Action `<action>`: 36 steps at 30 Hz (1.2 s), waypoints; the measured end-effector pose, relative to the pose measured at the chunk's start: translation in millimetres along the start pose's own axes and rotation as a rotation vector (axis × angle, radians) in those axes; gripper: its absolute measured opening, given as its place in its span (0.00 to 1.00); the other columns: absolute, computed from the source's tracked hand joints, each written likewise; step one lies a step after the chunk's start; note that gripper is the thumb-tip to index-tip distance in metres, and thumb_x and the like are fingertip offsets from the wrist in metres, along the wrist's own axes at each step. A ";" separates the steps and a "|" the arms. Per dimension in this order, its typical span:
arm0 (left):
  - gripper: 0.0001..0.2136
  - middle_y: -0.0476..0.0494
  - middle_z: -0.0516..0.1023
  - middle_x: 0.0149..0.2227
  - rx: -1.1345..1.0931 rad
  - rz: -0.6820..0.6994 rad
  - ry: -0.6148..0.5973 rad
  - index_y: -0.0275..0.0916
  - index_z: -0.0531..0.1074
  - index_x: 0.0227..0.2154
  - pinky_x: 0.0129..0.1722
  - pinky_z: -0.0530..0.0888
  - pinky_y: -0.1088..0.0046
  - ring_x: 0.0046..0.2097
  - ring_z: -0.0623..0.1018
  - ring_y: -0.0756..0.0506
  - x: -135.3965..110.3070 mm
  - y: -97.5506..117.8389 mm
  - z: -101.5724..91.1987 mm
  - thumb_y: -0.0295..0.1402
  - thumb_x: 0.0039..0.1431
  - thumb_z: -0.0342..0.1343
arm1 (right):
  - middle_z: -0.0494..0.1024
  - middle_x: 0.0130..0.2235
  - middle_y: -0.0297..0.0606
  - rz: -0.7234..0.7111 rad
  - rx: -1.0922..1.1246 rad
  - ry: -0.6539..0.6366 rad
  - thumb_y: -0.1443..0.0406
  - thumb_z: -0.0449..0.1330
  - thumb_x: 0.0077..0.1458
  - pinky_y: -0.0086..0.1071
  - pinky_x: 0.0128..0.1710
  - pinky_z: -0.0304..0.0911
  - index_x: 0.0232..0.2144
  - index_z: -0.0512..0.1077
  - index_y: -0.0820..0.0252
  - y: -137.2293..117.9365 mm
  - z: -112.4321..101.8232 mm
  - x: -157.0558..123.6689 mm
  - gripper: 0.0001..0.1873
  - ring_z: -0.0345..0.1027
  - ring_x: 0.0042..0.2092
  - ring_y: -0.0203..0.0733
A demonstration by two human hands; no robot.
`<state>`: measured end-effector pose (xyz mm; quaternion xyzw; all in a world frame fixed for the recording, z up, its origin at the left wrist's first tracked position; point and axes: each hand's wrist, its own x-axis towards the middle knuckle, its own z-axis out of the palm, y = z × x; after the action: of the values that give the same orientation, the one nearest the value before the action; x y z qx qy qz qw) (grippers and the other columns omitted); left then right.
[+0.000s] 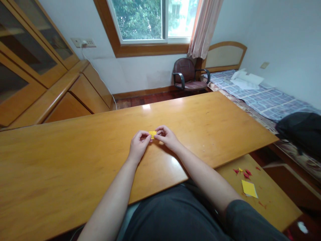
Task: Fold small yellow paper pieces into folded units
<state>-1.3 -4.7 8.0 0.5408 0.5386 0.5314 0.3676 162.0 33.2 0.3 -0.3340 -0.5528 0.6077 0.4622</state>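
A small piece of yellow paper (152, 134) is held just above the wooden desk (87, 150), between my two hands. My left hand (139, 144) pinches its left side with thumb and fingertips. On the other side, the thumb and fingers of my right hand (168, 138) close on the paper's right edge. The paper looks folded, but its creases are too small to make out.
On a lower side table (276, 204) at the right lie a yellow paper stack (249, 188) and several small red folded papers (247, 173). Beyond stand a chair (185, 73), a bed with a black bag (303, 130), and a cabinet (57, 90) at left.
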 end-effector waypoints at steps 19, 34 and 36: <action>0.10 0.50 0.75 0.26 0.042 -0.061 -0.028 0.38 0.70 0.29 0.33 0.70 0.74 0.29 0.75 0.49 2.9 -7.0 -0.1 0.38 0.50 0.62 | 0.69 0.29 0.30 -0.002 -0.152 -0.036 0.60 0.62 0.51 0.27 0.30 0.58 0.39 0.71 0.60 -1.9 0.4 -3.1 0.13 0.64 0.29 0.32; 0.15 0.51 0.72 0.31 -0.197 -0.143 -0.038 0.39 0.66 0.35 0.34 0.77 0.70 0.33 0.76 0.49 2.8 -1.0 3.7 0.39 0.47 0.64 | 0.70 0.28 0.29 0.032 -0.100 -0.028 0.59 0.65 0.48 0.27 0.29 0.58 0.38 0.70 0.60 0.6 -0.7 -1.1 0.15 0.63 0.28 0.32; 0.17 0.51 0.72 0.30 -0.204 -0.150 -0.052 0.39 0.66 0.37 0.34 0.76 0.71 0.33 0.76 0.49 2.7 -0.9 3.5 0.39 0.47 0.64 | 0.70 0.28 0.29 0.037 -0.092 -0.043 0.58 0.65 0.48 0.27 0.29 0.58 0.38 0.70 0.60 1.3 -1.5 -0.8 0.16 0.63 0.28 0.32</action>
<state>1.5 -1.3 7.0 0.4725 0.5109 0.5402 0.4732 163.4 33.1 -1.3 -0.3519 -0.5837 0.5971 0.4231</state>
